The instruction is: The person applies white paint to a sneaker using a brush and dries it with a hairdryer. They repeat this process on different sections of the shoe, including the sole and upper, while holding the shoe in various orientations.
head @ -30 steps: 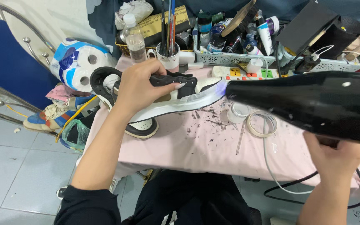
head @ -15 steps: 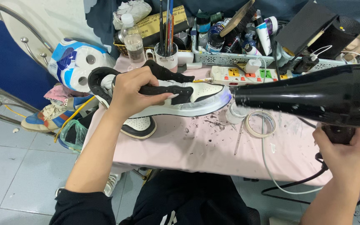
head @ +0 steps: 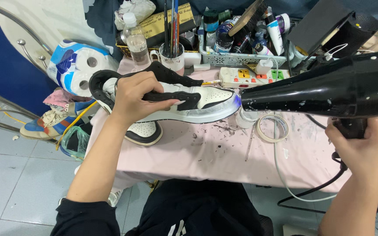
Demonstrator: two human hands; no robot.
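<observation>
Sneaker (head: 189, 102), black and white with a pale sole, is held on its side above the pink-covered counter (head: 206, 153), its toe pointing toward 3 o'clock. The left hand (head: 138, 94) is closed around its ankle and midfoot, fingers curled over the upper and thumb along the side. At the toe, just beside it, sits the nozzle of a black hair dryer (head: 329, 89), which stretches off toward 3 o'clock. The right hand (head: 359, 146) is wrapped tight around the dryer's handle at about 4 o'clock from the shoe, with a cord trailing down below it.

Under the held shoe, at 7 o'clock, a second sneaker (head: 143, 131) lies on the counter. A roll of tape (head: 273, 127) lies at 4 o'clock from the toe. At 12 o'clock, a white mug (head: 171, 59) holds a bunch of upright brushes, with a clear plastic bottle (head: 135, 41) beside it at 9 o'clock. A pale perforated basket (head: 241, 59) further round at 1 o'clock is packed with paint bottles and tubes; a white power strip (head: 252, 76) lies in front of it.
</observation>
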